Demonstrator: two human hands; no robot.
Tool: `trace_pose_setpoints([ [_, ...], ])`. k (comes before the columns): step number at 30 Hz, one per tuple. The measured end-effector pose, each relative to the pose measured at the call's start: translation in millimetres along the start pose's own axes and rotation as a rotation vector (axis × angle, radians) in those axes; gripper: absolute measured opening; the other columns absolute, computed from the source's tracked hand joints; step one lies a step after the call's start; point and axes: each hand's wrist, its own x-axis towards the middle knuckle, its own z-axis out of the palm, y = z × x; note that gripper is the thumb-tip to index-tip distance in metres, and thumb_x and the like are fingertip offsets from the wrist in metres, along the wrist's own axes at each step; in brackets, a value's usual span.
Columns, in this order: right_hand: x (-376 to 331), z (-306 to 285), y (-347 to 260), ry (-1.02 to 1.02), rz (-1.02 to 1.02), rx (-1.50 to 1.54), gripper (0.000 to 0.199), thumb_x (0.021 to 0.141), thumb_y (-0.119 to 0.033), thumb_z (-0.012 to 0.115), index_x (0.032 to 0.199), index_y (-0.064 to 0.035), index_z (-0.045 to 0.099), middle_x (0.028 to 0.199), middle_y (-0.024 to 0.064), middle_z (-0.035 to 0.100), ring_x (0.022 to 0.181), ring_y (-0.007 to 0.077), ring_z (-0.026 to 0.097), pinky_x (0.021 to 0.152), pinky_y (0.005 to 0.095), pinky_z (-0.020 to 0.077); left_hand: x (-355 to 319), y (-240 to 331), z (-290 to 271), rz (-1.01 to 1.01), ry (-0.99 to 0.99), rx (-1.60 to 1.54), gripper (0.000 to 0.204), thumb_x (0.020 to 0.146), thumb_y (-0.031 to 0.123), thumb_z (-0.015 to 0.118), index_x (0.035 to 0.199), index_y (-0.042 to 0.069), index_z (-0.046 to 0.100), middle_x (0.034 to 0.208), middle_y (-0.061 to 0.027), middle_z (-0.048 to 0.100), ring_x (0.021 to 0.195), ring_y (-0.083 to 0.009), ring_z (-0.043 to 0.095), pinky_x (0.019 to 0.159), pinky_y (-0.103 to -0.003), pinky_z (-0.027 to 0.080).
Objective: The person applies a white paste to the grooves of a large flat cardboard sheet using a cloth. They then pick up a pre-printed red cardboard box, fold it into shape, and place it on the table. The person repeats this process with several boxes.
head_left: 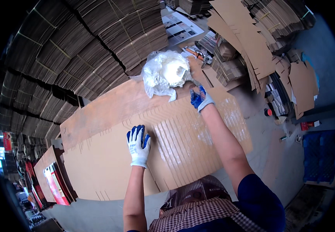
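Cardboard sheet [183, 143] lies under flat, open left hand [138, 145]; outstretched right hand [200, 98] looks curled, grip unclear.

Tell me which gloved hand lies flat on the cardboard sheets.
The left hand, palm down on the fanned cardboard sheets; the right hand reaches to the plastic bag.

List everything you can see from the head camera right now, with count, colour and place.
cardboard sheets: fanned stack, brown, on the table under both hands
table: one, brown wood, centre
plastic bag: one, clear with white stuff inside, far end of the table
flat box stacks: many, brown, strapped, piled along the left and top
loose cardboard: several, brown, leaning at upper right
pallet: one, blue, floor at right
red panels: a few, leaning at lower left
left hand: white and blue glove, flat on the sheets
right hand: white and blue glove, at the sheets' far edge by the bag
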Motion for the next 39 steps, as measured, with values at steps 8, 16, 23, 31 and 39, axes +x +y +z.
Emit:
trace_pose_setpoints([
  [8,69.0,-6.9,-33.7,-0.295,0.143,0.085,0.030,0.092,-0.042,0.062,0.099,-0.0122,0.063,0.081,0.0061,0.069,0.068,0.0209,0.068,0.063,0.0337,0.0585,124.9,20.7,60.6,0.115,-0.053,0.022,0.046,0.087,0.026,0.066,0.130,0.013,0.059,0.133,-0.0132,0.056,0.128,-0.0323,0.047,0.112,-0.051,0.027],
  [16,58.1,11.4,-20.4,-0.242,-0.073,-0.019,0.029,0.095,-0.040,0.058,0.102,-0.0133,0.066,0.078,0.0039,0.071,0.064,0.0215,0.069,0.055,0.0330,0.0602,159.0,36.3,107.3,0.311,-0.181,0.093,0.042,0.086,0.030,0.062,0.124,0.013,0.060,0.123,-0.0110,0.059,0.118,-0.0297,0.051,0.108,-0.052,0.031],
  [23,49.5,13.8,-20.7,-0.062,-0.251,0.001,0.029,0.094,-0.038,0.058,0.097,-0.0106,0.066,0.086,0.0076,0.072,0.071,0.0235,0.069,0.064,0.0371,0.0597,169.0,87.1,128.6,0.198,-0.212,0.043,0.034,0.087,0.035,0.064,0.113,0.013,0.066,0.110,-0.0092,0.065,0.102,-0.0278,0.060,0.093,-0.044,0.042],
  [31,26.7,34.8,-22.7,0.033,-0.316,-0.183,0.034,0.094,-0.043,0.058,0.104,-0.0108,0.063,0.094,0.0052,0.069,0.074,0.0197,0.066,0.064,0.0346,0.0565,185.3,114.7,169.5,-0.089,-0.248,0.039,0.032,0.088,0.029,0.060,0.114,0.011,0.064,0.112,-0.0108,0.065,0.106,-0.0311,0.059,0.092,-0.046,0.043],
  [39,-1.7,94.5,-32.9,-0.131,-0.546,-0.427,0.017,0.094,-0.018,0.064,0.104,-0.0040,0.064,0.093,0.0066,0.068,0.075,0.0182,0.068,0.065,0.0324,0.0570,171.2,123.1,152.6,-0.160,-0.172,-0.130,0.028,0.089,0.034,0.061,0.103,0.010,0.066,0.098,-0.0136,0.068,0.096,-0.0339,0.062,0.085,-0.045,0.046],
])
